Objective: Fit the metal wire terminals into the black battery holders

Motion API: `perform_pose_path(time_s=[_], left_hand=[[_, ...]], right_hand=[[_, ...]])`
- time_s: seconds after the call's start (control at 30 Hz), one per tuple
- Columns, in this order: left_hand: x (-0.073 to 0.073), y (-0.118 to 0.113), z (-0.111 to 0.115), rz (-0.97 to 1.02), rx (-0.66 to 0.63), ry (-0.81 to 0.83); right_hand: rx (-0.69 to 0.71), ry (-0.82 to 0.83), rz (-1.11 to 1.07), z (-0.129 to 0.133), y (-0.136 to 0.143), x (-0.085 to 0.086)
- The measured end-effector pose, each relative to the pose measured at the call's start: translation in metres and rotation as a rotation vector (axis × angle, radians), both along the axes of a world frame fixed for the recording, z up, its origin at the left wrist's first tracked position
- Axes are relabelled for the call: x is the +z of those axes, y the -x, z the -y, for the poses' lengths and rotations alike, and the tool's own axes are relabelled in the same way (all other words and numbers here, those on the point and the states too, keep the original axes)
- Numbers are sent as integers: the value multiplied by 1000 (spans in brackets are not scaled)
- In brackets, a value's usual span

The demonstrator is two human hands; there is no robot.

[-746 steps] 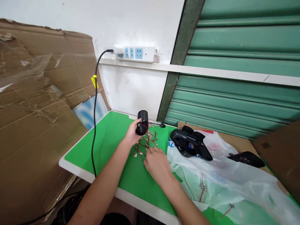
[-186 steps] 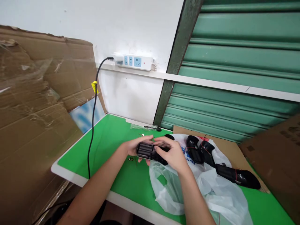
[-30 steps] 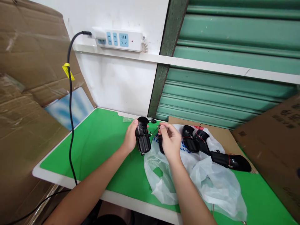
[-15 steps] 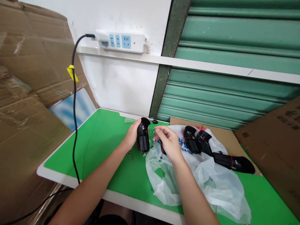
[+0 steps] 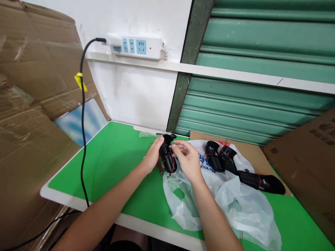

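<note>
My left hand (image 5: 154,156) is wrapped round the left side of a black plastic housing (image 5: 168,158), which tilts with its lower end to the right. Fingers of my right hand (image 5: 188,158) pinch a small part with a thin red wire (image 5: 173,161) against the upper right of that housing. The wire hangs down over the housing's front. Small metal pieces (image 5: 161,170) show just under the housing. Right of my hands, more black housings (image 5: 214,157) with red wires lie on a white plastic bag (image 5: 230,195).
A green-topped table (image 5: 104,157) has cardboard (image 5: 251,157) under the bag. A power strip (image 5: 141,47) is fixed to the wall, and its black cable (image 5: 83,139) runs down over the table's left side. Large cardboard boxes (image 5: 34,104) stand at the left.
The black housing has shifted right and tilted in my left hand. The small wired part in my right hand, earlier beside the housing, is now against it.
</note>
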State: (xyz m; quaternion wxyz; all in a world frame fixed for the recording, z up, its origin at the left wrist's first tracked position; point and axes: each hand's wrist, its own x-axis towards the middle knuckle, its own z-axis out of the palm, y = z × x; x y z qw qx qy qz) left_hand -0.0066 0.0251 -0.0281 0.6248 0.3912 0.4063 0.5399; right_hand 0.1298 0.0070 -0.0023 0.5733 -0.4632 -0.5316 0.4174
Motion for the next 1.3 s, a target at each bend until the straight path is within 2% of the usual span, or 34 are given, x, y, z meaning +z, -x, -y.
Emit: perform_pose_path(time_s=[0.1,0.23,0.3,0.47,0.63,1.03,1.3], left_hand=[[3,4,-1,-42,-9,6],[7,15,-2,-182,-186,72],[8,20,-3,-234,-222,58],[12,24,-2,-396,-144,-108],[19,24,4,-538,-179,-196],[25,23,9,-568,-172,-274],[24,24,10,-576,-166,-279]], right_hand=[[24,2,36,-1,-4,2],[131,133,53,-2,-11,4],[169,214,27,-2,-12,4],[229,253,25,3,-8,3],[258,180,137,7,-5,-1],[227,215,77,6,-1,-1],[197,194,62,5,0,-1]])
